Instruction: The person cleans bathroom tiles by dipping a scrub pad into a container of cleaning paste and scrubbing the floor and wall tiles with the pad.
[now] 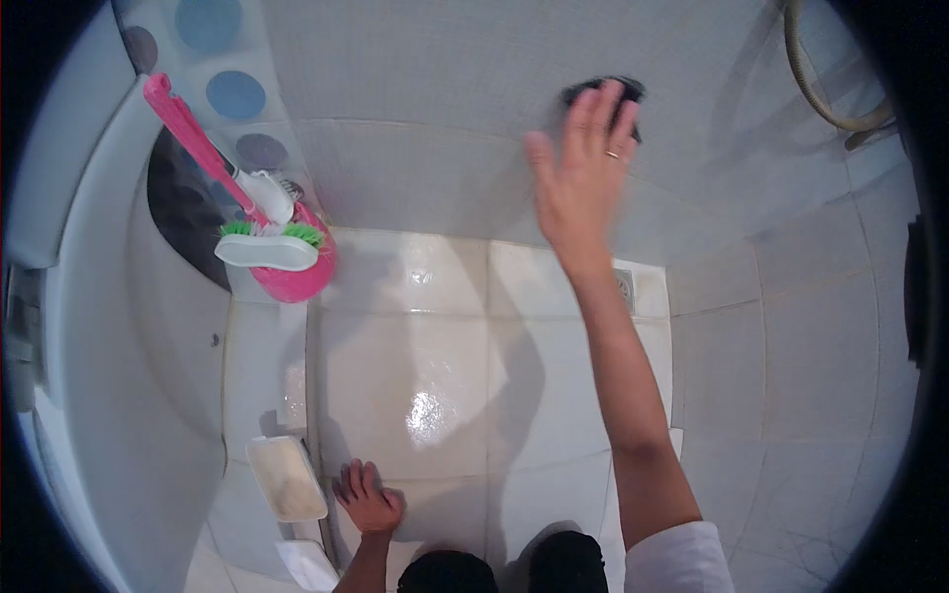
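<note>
Against the grey tiled wall point(415, 79), my right hand point(583, 178) is raised with its arm stretched out. Under its fingers is a dark scouring pad point(633, 91), pressed to the tile and mostly covered; its edges look rough and slightly blurred. A ring shows on one finger. My left hand point(371, 504) rests on the light floor tiles point(395, 385) with its fingers spread and nothing in it. Close to its left lies a shallow cream tray point(287, 479), tilted on the floor ledge.
At the left, a pink holder point(297, 282) contains a pink-handled brush point(188, 124) and a white brush with green bristles point(267, 252). A white curved fixture point(109, 296) lines the left side. A hose point(811, 94) hangs upper right; a floor drain point(625, 287) sits by the wall.
</note>
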Demonstrator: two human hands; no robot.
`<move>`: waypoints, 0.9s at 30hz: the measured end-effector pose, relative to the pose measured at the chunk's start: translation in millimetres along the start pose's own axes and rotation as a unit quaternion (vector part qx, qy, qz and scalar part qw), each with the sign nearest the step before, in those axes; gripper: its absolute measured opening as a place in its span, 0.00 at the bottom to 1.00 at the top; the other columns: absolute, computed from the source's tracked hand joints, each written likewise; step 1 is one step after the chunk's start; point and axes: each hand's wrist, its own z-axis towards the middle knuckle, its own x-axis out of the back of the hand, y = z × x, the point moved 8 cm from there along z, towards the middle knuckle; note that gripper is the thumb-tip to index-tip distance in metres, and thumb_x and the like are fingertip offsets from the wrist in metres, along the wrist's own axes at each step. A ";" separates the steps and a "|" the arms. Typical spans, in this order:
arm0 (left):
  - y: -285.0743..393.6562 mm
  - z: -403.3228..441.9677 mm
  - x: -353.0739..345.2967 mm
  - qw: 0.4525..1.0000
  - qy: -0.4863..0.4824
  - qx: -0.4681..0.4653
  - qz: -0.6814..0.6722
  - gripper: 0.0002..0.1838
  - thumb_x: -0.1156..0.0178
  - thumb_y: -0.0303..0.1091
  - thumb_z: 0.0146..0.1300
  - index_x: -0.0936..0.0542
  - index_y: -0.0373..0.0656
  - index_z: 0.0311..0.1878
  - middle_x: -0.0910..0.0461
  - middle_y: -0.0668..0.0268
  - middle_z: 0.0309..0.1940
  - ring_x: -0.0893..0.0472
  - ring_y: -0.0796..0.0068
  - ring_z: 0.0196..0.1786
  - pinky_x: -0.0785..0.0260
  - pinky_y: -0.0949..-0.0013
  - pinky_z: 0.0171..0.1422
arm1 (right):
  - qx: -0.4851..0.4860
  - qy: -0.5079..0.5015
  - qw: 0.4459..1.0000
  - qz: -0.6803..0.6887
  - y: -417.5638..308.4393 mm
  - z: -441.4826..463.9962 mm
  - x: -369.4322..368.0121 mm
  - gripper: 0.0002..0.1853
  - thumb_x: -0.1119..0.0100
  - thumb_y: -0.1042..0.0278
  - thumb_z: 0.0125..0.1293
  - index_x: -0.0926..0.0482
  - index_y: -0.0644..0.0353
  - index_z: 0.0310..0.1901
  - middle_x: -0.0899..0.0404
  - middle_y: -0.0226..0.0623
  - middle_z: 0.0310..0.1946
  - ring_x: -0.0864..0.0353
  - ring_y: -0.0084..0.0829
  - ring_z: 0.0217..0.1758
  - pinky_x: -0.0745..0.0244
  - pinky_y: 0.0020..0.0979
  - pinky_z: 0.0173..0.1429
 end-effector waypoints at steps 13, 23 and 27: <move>0.5 5.3 0.3 1.000 0.010 -0.004 -0.006 0.31 0.51 0.39 0.52 0.35 0.43 0.63 0.39 0.55 0.66 0.40 0.47 0.68 0.53 0.35 0.69 | 0.004 -0.061 0.998 0.013 -21.8 -37.2 -40.0 0.39 0.54 0.41 0.67 0.45 0.61 0.71 0.56 0.37 0.76 0.63 0.49 0.78 0.67 0.65 0.72; 0.1 1.4 1.5 1.000 0.001 -0.007 -0.012 0.30 0.51 0.38 0.51 0.34 0.40 0.61 0.39 0.52 0.66 0.41 0.44 0.69 0.54 0.34 0.69 | 0.045 -0.100 0.991 -0.070 -13.0 -34.5 -42.2 0.40 0.54 0.43 0.69 0.51 0.62 0.73 0.60 0.41 0.76 0.66 0.51 0.79 0.69 0.63 0.73; -1.0 1.9 -0.3 1.000 -0.018 0.006 -0.002 0.31 0.51 0.38 0.51 0.34 0.41 0.61 0.39 0.52 0.65 0.40 0.44 0.68 0.54 0.34 0.69 | -0.060 0.124 0.984 0.116 -14.7 48.9 13.0 0.41 0.52 0.45 0.67 0.53 0.59 0.74 0.59 0.46 0.76 0.66 0.48 0.79 0.70 0.60 0.74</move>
